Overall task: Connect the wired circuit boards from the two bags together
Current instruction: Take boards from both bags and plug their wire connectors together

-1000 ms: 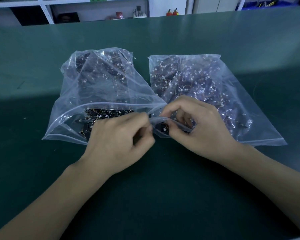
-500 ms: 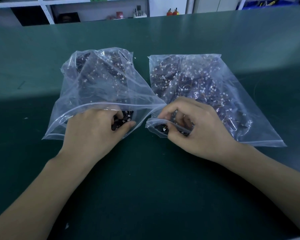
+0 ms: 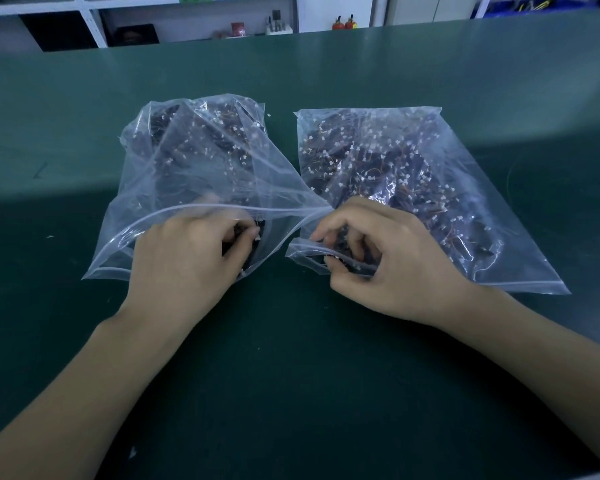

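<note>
1. Two clear zip bags, left bag (image 3: 194, 161) and right bag (image 3: 413, 174), side by side on green table (image 3: 291, 375), packed with dark wired boards.
2. Left hand (image 3: 187, 261) inside left bag's mouth, fingers curled on boards; right hand (image 3: 392, 261) likewise in right bag.
3. White shelving (image 3: 187, 15) behind.

Two clear zip bags: one bag (image 3: 201, 161) at the left hand (image 3: 184, 261), one bag (image 3: 413, 174) at the right hand (image 3: 392, 261). Two hands. Boards (image 3: 378, 168) inside the bags: too many and too tangled to count.
</note>
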`<state>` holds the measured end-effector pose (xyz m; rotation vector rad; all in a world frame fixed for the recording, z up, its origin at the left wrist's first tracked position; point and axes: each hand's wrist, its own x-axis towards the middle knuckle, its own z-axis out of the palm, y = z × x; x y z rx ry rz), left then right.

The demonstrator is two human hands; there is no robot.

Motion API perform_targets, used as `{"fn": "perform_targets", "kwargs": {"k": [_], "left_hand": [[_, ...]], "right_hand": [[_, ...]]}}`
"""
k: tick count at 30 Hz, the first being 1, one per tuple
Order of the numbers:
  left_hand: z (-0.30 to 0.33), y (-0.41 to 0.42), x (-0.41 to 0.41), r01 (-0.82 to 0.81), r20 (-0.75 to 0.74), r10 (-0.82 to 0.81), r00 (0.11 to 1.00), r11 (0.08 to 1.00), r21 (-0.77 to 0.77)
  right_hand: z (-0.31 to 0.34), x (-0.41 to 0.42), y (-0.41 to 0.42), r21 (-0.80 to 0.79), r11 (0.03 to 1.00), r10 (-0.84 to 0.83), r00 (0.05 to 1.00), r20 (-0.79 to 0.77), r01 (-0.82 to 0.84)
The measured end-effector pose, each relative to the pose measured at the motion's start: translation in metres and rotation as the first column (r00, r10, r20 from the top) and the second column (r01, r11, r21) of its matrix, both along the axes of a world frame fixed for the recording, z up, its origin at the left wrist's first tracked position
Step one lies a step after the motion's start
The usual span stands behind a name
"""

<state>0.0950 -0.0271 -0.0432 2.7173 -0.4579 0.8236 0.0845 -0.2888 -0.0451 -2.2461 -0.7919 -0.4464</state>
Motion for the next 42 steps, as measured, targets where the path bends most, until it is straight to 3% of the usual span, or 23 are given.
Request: {"fn": "perform_targets", "kwargs": {"k": [6,14,20,30,42], "left_hand": [[0.000,-0.010,-0.007,0.259,0.204,-0.243,0.948,0.964,-0.056],[-0.002,-0.026,-0.023,0.511,0.237,-0.456,0.858,0.805,-0.303],[-0.002,-0.027,-0.024,0.464,0.150,-0.440,0.885,0.818,-0.340],[-0.004,-0.026,-0.017,0.384,0.097,-0.372,0.923,0.896,-0.223],[-0.005,-0.025,-0.017,0.435,0.146,-0.410,0.900,0.868,-0.240]], "right_hand": [[-0.001,-0.001,0.000,0.033,0.999,-0.009,1.000,-0.020,0.009],[-0.004,0.005,0.000,0.121,0.991,0.051,0.993,0.104,-0.063],[-0.004,0.006,-0.001,0.166,0.980,0.084,0.986,0.146,-0.108],[-0.007,0.006,-0.003,0.093,0.991,0.085,0.992,0.091,-0.093],[-0.004,0.004,-0.002,0.084,0.992,0.083,0.993,0.079,-0.090]]}}
